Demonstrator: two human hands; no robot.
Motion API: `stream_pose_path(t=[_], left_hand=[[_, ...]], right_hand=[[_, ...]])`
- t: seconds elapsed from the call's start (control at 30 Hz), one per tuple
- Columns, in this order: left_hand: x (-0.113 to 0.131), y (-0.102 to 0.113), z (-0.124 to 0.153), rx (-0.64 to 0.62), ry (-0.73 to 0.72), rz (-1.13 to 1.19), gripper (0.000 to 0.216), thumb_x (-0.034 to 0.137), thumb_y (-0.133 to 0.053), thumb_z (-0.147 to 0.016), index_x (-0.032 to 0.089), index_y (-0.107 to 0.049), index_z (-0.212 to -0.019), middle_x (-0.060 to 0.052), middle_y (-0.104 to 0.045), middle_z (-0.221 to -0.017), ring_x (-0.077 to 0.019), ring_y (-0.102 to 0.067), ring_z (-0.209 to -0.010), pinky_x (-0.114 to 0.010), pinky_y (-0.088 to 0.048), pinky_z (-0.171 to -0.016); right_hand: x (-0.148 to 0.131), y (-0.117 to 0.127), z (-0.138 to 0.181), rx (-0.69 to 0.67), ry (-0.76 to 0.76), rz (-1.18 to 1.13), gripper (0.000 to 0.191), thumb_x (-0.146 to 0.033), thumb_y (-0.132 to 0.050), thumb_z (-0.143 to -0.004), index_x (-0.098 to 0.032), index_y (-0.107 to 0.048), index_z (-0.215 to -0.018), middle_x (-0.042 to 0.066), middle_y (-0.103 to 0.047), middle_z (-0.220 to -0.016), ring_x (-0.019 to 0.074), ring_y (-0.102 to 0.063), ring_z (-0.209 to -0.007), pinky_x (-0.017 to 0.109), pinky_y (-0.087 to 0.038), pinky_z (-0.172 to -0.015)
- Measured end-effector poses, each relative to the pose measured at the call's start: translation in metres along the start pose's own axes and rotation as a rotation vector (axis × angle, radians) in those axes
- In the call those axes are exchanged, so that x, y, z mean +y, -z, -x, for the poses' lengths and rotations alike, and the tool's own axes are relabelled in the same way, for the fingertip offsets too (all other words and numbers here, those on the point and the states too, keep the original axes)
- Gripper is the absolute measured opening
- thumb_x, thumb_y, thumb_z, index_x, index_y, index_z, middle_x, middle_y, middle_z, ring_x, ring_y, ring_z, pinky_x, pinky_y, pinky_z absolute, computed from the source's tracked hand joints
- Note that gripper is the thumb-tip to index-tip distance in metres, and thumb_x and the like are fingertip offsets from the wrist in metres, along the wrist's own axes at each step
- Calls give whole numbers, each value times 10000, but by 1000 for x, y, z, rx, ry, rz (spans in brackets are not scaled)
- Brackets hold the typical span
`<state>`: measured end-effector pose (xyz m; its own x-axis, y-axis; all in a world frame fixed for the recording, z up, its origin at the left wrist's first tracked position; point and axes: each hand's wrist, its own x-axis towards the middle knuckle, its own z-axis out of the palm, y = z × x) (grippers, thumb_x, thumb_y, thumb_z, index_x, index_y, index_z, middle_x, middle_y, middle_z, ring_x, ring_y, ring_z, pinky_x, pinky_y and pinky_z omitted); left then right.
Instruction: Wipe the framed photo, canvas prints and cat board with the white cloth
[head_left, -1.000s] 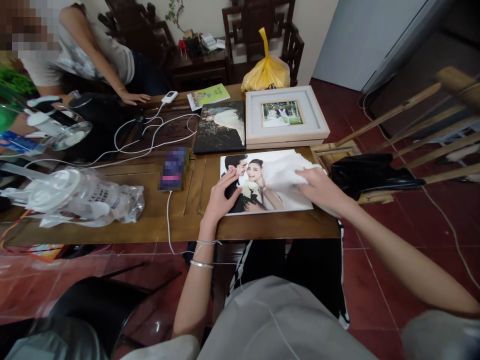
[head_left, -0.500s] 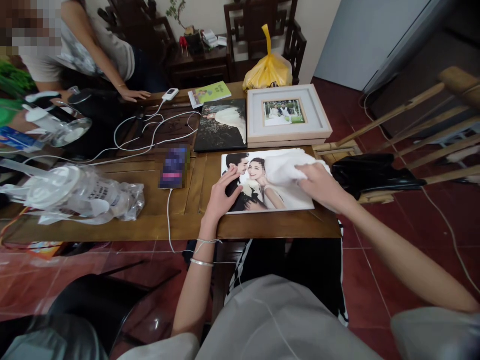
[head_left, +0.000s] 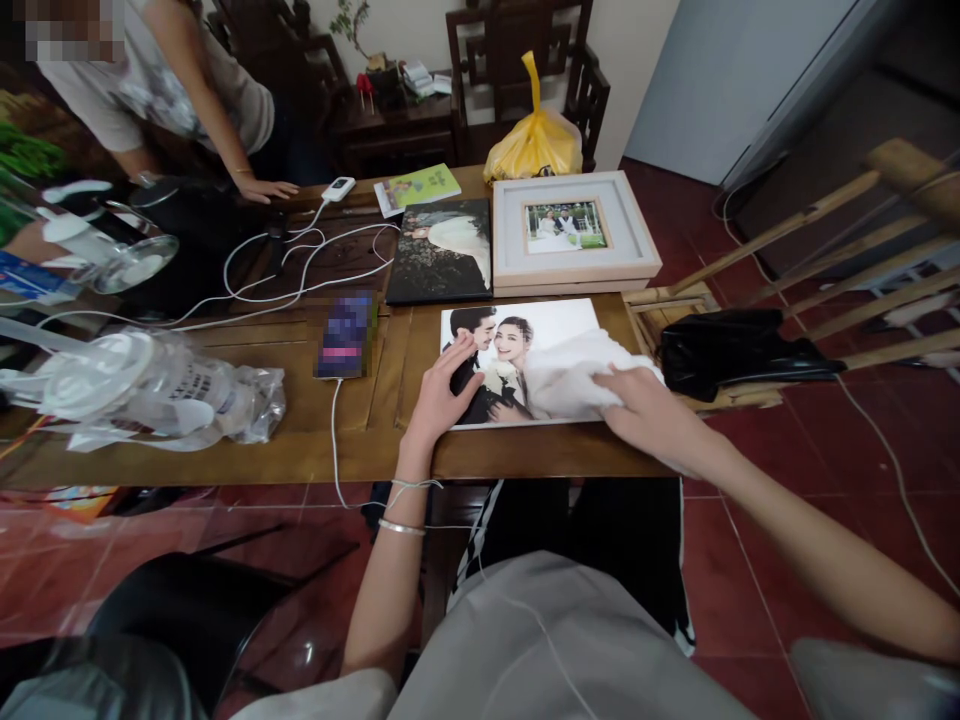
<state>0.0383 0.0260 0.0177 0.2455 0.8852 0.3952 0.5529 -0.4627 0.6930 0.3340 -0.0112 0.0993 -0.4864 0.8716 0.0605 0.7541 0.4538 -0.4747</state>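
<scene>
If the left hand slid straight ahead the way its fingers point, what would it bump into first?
The left hand lies on the wedding print. Straight on, it likely meets the white framed picture first, though the dark print beside it is close.

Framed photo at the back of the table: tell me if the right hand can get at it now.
Probably yes. The right hand holds the white cloth on the large print, and the framed photo lies flat just beyond it, with nothing on top or standing between.
</scene>
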Motion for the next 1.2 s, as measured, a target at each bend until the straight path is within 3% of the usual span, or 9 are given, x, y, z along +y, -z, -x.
stream_pose_path(t=[0.1,0.23,0.37,0.47,0.57,0.73,0.87,1.03,1.2], left_hand=[[0,0,0,2,-1,4,413,299,-647,-974,238,-638,-1382,-105,-571,-1523,-278,-488,-1471,-585,-378,-1239],[1,1,0,-2,5,1,405,275,-641,-975,212,-641,-1375,-117,-571,-1522,-269,-489,-1471,-558,-377,-1246],[2,1,0,-9,14,11,406,256,-640,-973,205,-638,-1376,-119,-562,-1530,-262,-475,-1481,-540,-370,-1254],[2,1,0,0,20,18,411,248,-647,-969,212,-638,-1378,-111,-569,-1526,-256,-484,-1475,-533,-365,-1259],[3,0,0,5,24,10,417,251,-645,-971,197,-635,-1384,-123,-576,-1518,-258,-485,-1475,-530,-369,-1257],[3,0,1,29,38,-41,483,279,-659,-970,225,-584,-1444,-112,-522,-1567,-275,-489,-1471,-534,-400,-1237],[1,1,1,30,36,-64,521,293,-652,-975,225,-547,-1481,-108,-468,-1609,-286,-440,-1503,-526,-369,-1255],[-1,0,0,-5,32,-35,486,296,-634,-984,205,-572,-1457,-122,-526,-1565,-271,-455,-1494,-522,-354,-1265],[-2,-1,1,-4,18,-19,459,285,-629,-984,206,-591,-1435,-121,-534,-1557,-258,-450,-1499,-535,-355,-1263]], right_hand=[[14,7,-50,22,-42,-30,176,-154,-443,-706,-213,-608,-716,79,-693,-771,271,-624,-783,375,-465,-780],[33,12,-109,112,-67,-48,115,-155,-465,-671,-213,-564,-674,105,-695,-789,283,-592,-795,378,-440,-748],[40,11,-125,168,-103,-58,95,-149,-479,-678,-220,-540,-663,122,-703,-807,299,-596,-809,398,-454,-764],[33,3,-100,140,-103,-23,127,-150,-476,-709,-207,-589,-706,127,-716,-828,316,-625,-843,424,-480,-820],[17,-10,-50,121,-60,17,212,-146,-473,-718,-192,-655,-814,115,-724,-850,326,-651,-880,474,-502,-912],[-16,-27,33,58,182,-48,316,-60,-443,-642,-205,-651,-831,85,-719,-892,284,-687,-841,580,-413,-1109],[-28,-27,47,6,226,-132,325,-32,-436,-623,-218,-634,-802,65,-733,-931,265,-703,-877,574,-347,-1172],[-25,-14,-7,-27,61,-70,312,-74,-461,-715,-190,-704,-872,90,-739,-861,293,-684,-900,420,-478,-954],[-12,-6,-94,25,-6,-133,196,-96,-467,-696,-184,-639,-727,83,-727,-818,247,-621,-782,324,-431,-739]])
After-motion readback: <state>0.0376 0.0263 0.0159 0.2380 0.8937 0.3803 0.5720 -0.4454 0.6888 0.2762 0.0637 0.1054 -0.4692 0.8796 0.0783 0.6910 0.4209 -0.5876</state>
